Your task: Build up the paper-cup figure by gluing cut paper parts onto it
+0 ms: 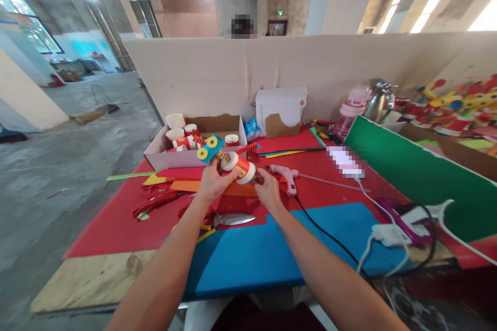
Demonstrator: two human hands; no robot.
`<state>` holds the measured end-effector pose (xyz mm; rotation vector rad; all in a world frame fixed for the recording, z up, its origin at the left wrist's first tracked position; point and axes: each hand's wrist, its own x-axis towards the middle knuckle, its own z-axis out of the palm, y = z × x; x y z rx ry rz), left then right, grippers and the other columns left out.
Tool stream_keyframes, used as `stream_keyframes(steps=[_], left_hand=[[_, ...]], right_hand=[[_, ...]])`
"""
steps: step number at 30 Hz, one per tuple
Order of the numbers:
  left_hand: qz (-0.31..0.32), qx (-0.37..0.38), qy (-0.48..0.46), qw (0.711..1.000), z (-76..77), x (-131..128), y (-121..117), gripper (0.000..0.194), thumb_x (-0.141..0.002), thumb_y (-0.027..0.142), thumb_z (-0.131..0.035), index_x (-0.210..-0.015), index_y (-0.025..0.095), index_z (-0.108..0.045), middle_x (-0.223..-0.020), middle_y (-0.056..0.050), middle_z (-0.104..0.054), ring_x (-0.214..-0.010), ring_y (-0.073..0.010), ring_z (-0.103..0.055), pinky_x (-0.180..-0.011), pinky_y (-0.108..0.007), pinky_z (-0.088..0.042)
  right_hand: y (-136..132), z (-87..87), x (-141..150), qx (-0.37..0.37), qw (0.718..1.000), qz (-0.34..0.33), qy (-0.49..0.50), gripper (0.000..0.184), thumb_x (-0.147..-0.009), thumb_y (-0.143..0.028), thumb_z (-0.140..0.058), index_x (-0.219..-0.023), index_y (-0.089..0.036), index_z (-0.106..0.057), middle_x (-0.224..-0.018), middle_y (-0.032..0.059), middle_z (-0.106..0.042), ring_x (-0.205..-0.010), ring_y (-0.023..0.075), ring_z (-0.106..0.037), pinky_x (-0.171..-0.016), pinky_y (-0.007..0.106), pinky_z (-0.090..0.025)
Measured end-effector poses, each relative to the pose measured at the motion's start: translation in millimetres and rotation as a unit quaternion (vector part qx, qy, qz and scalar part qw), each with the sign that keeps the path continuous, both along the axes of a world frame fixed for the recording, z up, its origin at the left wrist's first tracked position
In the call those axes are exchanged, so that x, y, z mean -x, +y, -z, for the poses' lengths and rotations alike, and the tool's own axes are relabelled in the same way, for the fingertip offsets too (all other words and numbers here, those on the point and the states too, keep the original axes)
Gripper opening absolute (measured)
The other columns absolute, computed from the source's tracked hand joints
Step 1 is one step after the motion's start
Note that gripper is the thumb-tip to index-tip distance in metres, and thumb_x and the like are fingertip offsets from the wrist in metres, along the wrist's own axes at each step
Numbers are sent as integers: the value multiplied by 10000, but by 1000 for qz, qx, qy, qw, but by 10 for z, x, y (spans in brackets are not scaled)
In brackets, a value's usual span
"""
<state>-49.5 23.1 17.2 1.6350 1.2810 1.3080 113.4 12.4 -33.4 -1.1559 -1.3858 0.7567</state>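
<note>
A paper-cup figure (pixel 244 167) wrapped in red and yellow is tilted above the table. It has a blue head (pixel 210 149) with yellow ring eyes and red folded-paper spring arms. My left hand (pixel 213 182) is closed around its side, thumb on the cup. By the cup's rim, my right hand (pixel 267 189) has its fingers pinched together; a small dark bit shows at their tips, too unclear to name. Just right of this hand lies a pink hot glue gun (pixel 287 176). Scissors (pixel 235 219) with yellow-and-black handles lie below the hands.
Behind the figure stands an open cardboard box (pixel 194 159) of paper cups. Red paper scraps (pixel 155 202) and an orange sheet (pixel 217 187) lie at left and centre. A green-sided box (pixel 411 181), a power strip (pixel 404 222) and cables occupy the right. A white partition (pixel 202 77) rises behind.
</note>
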Motion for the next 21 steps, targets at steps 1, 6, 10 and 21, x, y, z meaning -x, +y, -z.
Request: stream_keyframes(steps=[1,6,10,21], left_hand=[[0,-2,3,1000,1,-1,-2,589,-623,419,-740,-1112,146,-557,-1081,-108,-668,-944,-252,-648,-834,-356,-527],[-2,-8,6,1000,-4,-6,-9,583,-619,437,-735,-1093,143,-564,-1062,-107,-673,-942,-260,-651,-836,-368,-527],[1,-10,6,1000,7,-3,-1,591,-620,433,-740,-1101,141,-560,-1060,-110,-676,-936,-257,-656,-827,-359,-532],[-4,-16,8,1000,3,-4,-8,576,-628,416,-741,-1102,141,-561,-1056,-106,-678,-917,-242,-659,-810,-341,-538]], right_hand=[[0,2,0,0,1000,0,-1,196,-706,-245,-600,-884,-193,-661,-875,26,-707,-807,214,-666,-787,350,-537],[-5,-8,0,4,1000,-2,-6,191,-704,-231,-608,-885,-199,-660,-866,15,-708,-805,204,-665,-793,338,-535],[-14,-25,2,5,1000,1,-5,217,-692,-223,-618,-903,-194,-659,-873,15,-711,-800,202,-666,-789,331,-533],[-29,-41,25,6,1000,-11,20,224,-682,-233,-618,-898,-190,-659,-856,18,-713,-797,207,-671,-788,336,-534]])
